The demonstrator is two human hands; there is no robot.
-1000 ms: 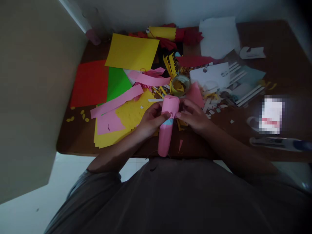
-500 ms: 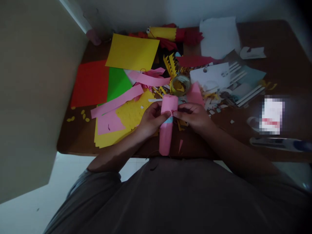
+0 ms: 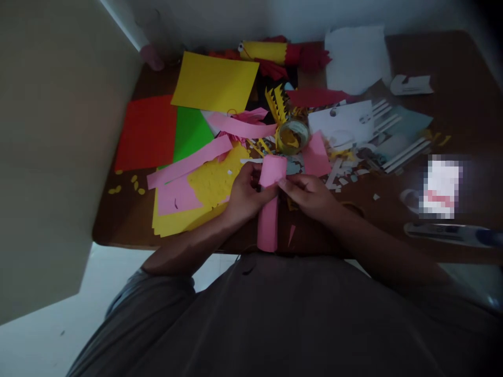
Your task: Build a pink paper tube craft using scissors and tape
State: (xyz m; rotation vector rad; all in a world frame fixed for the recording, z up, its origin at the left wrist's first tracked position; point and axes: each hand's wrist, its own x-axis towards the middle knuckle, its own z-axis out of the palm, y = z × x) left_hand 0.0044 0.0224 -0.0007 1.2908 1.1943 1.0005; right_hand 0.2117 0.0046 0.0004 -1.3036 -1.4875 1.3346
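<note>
A person sat at a dim, cluttered brown desk [image 3: 451, 63], seen from above. Both hands met at the centre of the view, closed on a pink paper roll [image 3: 269, 207] that ran from about 12 o'clock toward 6 o'clock, its lower end reaching the near desk edge. The left hand [image 3: 245, 196] pinched the roll from the 9 o'clock side, its grip together on the paper. The right hand [image 3: 310, 193] pressed in from 3 o'clock, fingertips clamped on the roll's upper flap.

The roll looked light, thin and easily creased; it would likely crush or spring open under a hard squeeze, so it seemed best held lightly around its middle, with fingertips along the loose edge.

Just beyond the hands, at 12 o'clock, stood a small open jar [image 3: 291, 137] with something yellow inside. At 10 o'clock lay a red sheet [image 3: 145, 131], a green sheet [image 3: 190, 133] and a yellow sheet [image 3: 214, 81], with long pink strips [image 3: 188, 162] across more yellow paper. At the far edge rested a yellow and red paper figure [image 3: 275, 52]. White scraps [image 3: 341, 123] spread toward 2 o'clock. At 3 o'clock a pale item was blurred out, and no label or writing could be read anywhere.
</note>
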